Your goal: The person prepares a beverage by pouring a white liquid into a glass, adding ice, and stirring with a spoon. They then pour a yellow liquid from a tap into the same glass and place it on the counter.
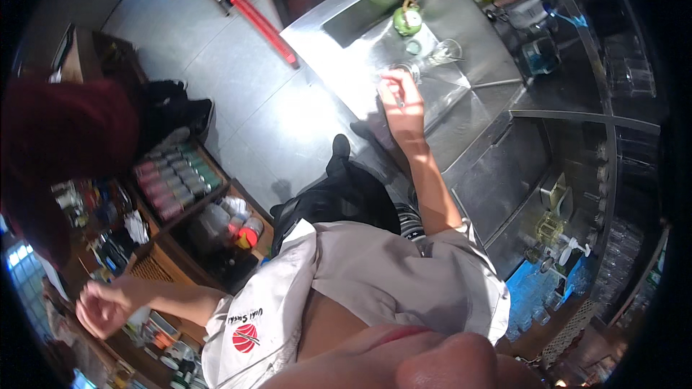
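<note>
My right hand (404,104) reaches over the near edge of the steel sink unit (461,14), its fingers bent in. Whatever it may hold is too small or washed out by glare to make out. Just behind its fingertips stands a clear glass (409,70); I cannot tell whether they touch. Farther back on the steel are a stemmed glass (447,51) lying tilted, a small clear cup (413,47) and a round green pot (407,21) with a brown looped handle. Out to the left, my left hand (104,310) is curled, with nothing visible in it, above a cluttered wooden counter.
Another person in a dark red top (72,130) stands at the left. Below them, a wooden shelf unit holds rows of cans (176,180) and tubs. A red bar (264,30) stands near the sink's left side. Several glasses (530,310) rest on a blue mat at the right.
</note>
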`<action>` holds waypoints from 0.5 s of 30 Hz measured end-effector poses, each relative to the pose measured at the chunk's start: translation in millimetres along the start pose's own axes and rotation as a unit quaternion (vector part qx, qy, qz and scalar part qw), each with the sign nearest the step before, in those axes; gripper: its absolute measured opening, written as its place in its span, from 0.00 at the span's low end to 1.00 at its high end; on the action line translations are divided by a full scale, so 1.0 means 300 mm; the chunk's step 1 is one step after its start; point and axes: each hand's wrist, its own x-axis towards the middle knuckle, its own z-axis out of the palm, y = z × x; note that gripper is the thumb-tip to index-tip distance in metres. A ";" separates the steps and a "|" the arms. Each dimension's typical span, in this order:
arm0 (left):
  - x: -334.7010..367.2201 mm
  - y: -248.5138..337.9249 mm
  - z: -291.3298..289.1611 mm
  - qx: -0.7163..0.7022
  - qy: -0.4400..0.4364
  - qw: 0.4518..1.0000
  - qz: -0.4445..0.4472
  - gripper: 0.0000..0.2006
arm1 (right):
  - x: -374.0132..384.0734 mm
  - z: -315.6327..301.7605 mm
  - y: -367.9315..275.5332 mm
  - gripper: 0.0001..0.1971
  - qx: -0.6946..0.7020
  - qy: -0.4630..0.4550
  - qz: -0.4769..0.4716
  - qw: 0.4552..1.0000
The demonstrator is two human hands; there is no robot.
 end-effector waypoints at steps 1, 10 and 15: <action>0.011 0.080 0.118 -0.028 -0.014 0.999 -0.005 0.14 | 0.029 -0.084 0.046 0.08 0.018 0.016 0.032 0.999; -0.008 0.600 0.630 -0.105 -0.309 0.944 -0.042 0.14 | 0.176 -0.583 0.338 0.08 -0.028 0.130 0.172 0.976; 0.018 0.783 0.742 -0.290 -0.204 0.917 -0.182 0.16 | 0.310 -0.710 0.460 0.09 0.015 0.121 0.056 0.991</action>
